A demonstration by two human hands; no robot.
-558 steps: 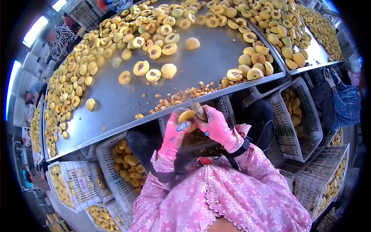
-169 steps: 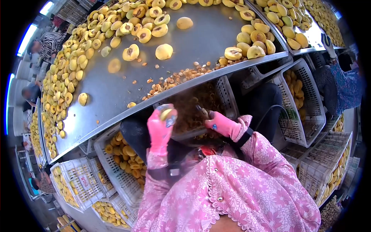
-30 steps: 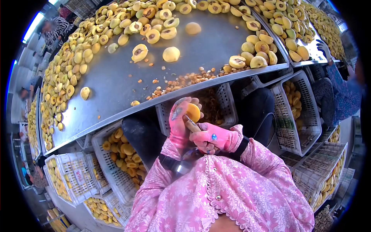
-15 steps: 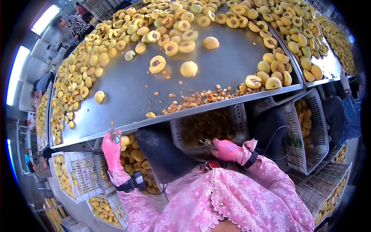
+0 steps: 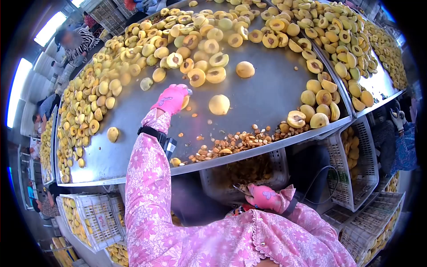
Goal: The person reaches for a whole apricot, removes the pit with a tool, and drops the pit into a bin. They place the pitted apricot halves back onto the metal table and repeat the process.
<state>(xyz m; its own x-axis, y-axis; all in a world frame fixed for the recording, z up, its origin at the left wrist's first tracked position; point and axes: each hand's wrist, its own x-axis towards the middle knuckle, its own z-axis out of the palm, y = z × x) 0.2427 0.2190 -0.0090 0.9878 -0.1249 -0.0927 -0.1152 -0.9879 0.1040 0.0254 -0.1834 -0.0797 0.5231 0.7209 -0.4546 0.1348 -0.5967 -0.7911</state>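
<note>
My left hand point(image 5: 171, 99), in a pink glove, reaches out over the metal table point(image 5: 178, 124). Its fingers are closed on a yellow peach half point(image 5: 185, 102), mostly hidden behind the glove. A whole-looking peach point(image 5: 219, 105) lies to its right, and more halves lie beyond. Low in front of my body, my right hand point(image 5: 266, 198), also gloved in pink, is shut on a small metal hand tool point(image 5: 242, 189) whose exact kind I cannot tell. Beneath the tool stands a white crate point(image 5: 278, 167) with dark, wet-looking scraps inside.
Brown pits point(image 5: 240, 143) are strewn along the table's front edge. Heaps of peach halves point(image 5: 95, 95) cover the left and far sides. Crates of fruit point(image 5: 95, 222) stand at the lower left, another crate point(image 5: 358, 164) at the right. Other people point(image 5: 78, 44) are at neighbouring tables.
My left hand has moved from below the table's front edge forward over the tabletop and closed on a peach half there. My right hand stays low with the tool, slightly shifted.
</note>
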